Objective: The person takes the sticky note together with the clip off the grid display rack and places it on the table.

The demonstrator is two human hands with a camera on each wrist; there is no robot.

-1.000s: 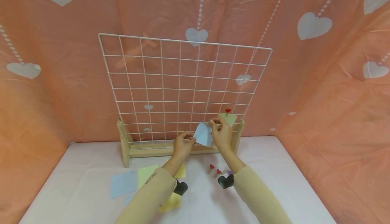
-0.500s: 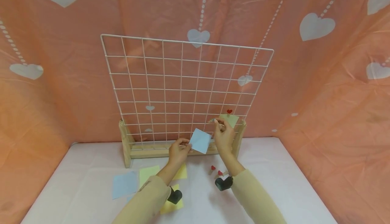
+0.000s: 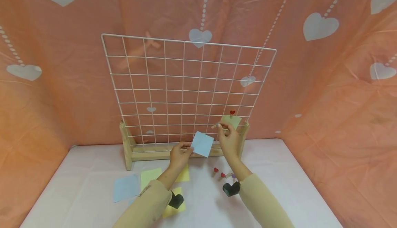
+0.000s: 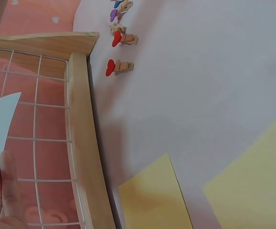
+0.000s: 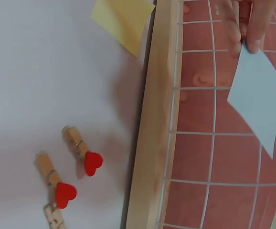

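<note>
My left hand point(image 3: 180, 154) pinches a pale blue square of paper point(image 3: 202, 144) by its left corner, in front of the lower part of a white wire grid point(image 3: 189, 42). To its right, my right hand point(image 3: 228, 140) pinches a small wooden clothespin point(image 3: 214, 126) between thumb and finger, with the tip pointing left. The paper hangs below the clothespin, apart from it. In the right wrist view, the left fingertips hold the blue paper point(image 5: 260, 90) at one corner. Behind the right hand, a red-heart clothespin point(image 3: 232, 112) fixes a pale green paper point(image 3: 231, 120) to the grid.
A wooden stand point(image 3: 164, 155) carries the grid. On the white table lie heart clothespins point(image 5: 65, 194) below the right hand, a blue paper point(image 3: 125, 188), a light green paper point(image 3: 151, 177) and yellow papers point(image 4: 152, 195) near the left forearm. A pink curtain hangs behind.
My left hand has drawn the blue paper down and left, away from the right hand and its clothespin. My right hand has shifted slightly right.
</note>
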